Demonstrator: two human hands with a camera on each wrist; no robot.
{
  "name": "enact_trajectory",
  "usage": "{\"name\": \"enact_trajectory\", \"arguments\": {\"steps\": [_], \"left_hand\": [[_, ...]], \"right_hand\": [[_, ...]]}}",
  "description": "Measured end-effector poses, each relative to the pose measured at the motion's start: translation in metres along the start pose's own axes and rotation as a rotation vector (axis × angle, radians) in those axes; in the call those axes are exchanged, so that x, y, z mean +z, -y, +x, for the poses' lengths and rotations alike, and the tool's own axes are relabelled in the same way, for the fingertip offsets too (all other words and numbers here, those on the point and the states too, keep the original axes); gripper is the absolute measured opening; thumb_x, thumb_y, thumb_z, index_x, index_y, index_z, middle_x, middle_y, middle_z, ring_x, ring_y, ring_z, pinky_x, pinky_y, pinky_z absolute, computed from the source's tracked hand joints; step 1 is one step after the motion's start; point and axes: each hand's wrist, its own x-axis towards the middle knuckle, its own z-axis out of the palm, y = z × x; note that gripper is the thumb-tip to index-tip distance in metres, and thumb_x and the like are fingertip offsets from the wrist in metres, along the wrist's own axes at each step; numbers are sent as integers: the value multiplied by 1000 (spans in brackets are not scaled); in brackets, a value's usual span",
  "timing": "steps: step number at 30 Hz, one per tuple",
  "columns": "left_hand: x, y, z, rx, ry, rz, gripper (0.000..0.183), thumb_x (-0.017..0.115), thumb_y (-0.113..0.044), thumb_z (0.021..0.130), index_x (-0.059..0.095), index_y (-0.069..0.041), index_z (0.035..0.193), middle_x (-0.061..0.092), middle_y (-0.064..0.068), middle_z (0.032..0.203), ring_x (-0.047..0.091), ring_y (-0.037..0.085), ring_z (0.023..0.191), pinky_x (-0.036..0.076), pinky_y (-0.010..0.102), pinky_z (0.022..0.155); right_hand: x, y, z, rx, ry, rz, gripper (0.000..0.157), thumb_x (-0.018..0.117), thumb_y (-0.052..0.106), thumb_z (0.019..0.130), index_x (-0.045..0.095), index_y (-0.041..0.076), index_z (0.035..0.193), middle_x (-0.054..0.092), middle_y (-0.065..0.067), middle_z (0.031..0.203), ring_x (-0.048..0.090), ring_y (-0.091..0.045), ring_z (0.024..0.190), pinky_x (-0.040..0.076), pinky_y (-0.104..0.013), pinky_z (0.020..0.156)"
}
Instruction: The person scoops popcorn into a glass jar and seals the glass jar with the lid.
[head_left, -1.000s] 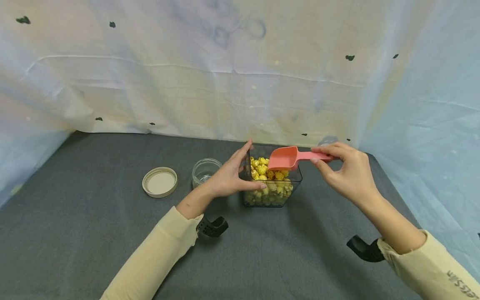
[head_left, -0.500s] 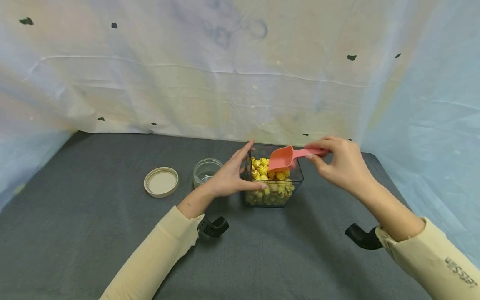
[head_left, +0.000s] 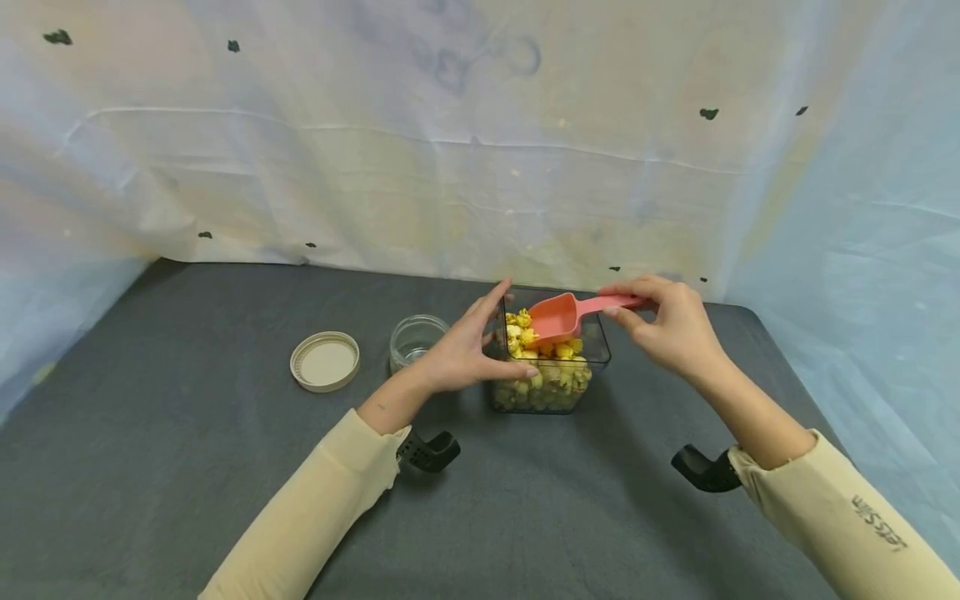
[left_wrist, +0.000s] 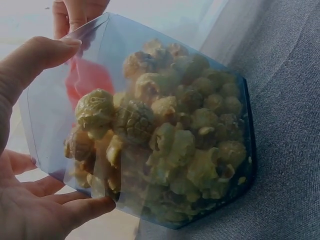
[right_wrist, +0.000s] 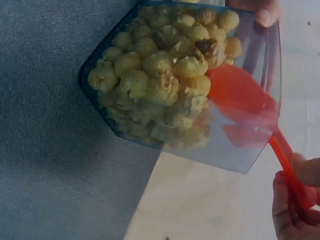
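A clear, dark-tinted plastic container stands on the table, partly filled with yellow popcorn. My left hand grips its left side near the rim, thumb across the near wall and fingers round the other side. In my right hand I pinch the handle of a pink-red scoop between thumb and fingers. The scoop's blade is inside the container, tilted down to the left, its front edge in the popcorn. Through the clear wall, the right wrist view shows the blade against the popcorn pieces.
An open glass jar stands just left of the container, partly hidden by my left hand. Further left lies a round cream lid. The dark grey table meets a pale hanging sheet behind the container.
My right hand has moved left, and the scoop's blade has shifted left and deeper into the popcorn, pushing some pieces up at the left. My left hand keeps its hold on the container.
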Motion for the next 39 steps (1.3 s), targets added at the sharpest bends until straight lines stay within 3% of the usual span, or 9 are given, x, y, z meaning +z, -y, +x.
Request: {"name": "enact_trajectory", "arguments": {"steps": [7,12,19,26,32,39], "left_hand": [[0,0,0,4,4,7,111,80,-24,79,0,-32,155,18,3,157,18,26,146,30,50,114],[0,0,-1,-2,2,2,111,80,-24,79,0,-33,154,18,4,157,18,25,146,29,51,114],[-1,0,0,1,1,0,110,80,-24,79,1,-31,155,19,5,156,18,25,147,30,51,114],[1,1,-1,-9,-5,7,110,81,-23,78,2,-31,155,20,3,156,18,26,147,30,51,113],[4,-1,-2,-18,-4,16,111,81,-23,78,2,-31,155,18,3,157,20,25,146,31,51,113],[5,0,0,-5,-12,25,110,81,-23,78,3,-28,155,21,3,155,22,26,145,33,50,112]], "right_hand": [[7,-13,-2,-29,-55,96,20,67,10,90,71,3,108,68,-12,96,54,-1,77,40,-9,65],[14,-15,-9,-64,-120,94,19,67,6,89,71,2,107,67,-12,98,53,0,80,41,-4,72],[18,-9,-3,-268,-166,-6,19,70,-1,84,71,1,103,67,-11,94,56,-18,76,38,-23,66],[12,-4,9,-316,-86,-16,18,69,0,85,70,0,104,68,-12,98,61,-20,79,41,-24,66],[5,-2,12,-283,21,17,19,68,0,86,71,2,105,68,-9,100,60,-17,83,42,-18,69],[14,-8,12,-210,118,134,19,65,1,89,69,0,108,67,-12,103,58,-12,81,45,-15,70]]}}
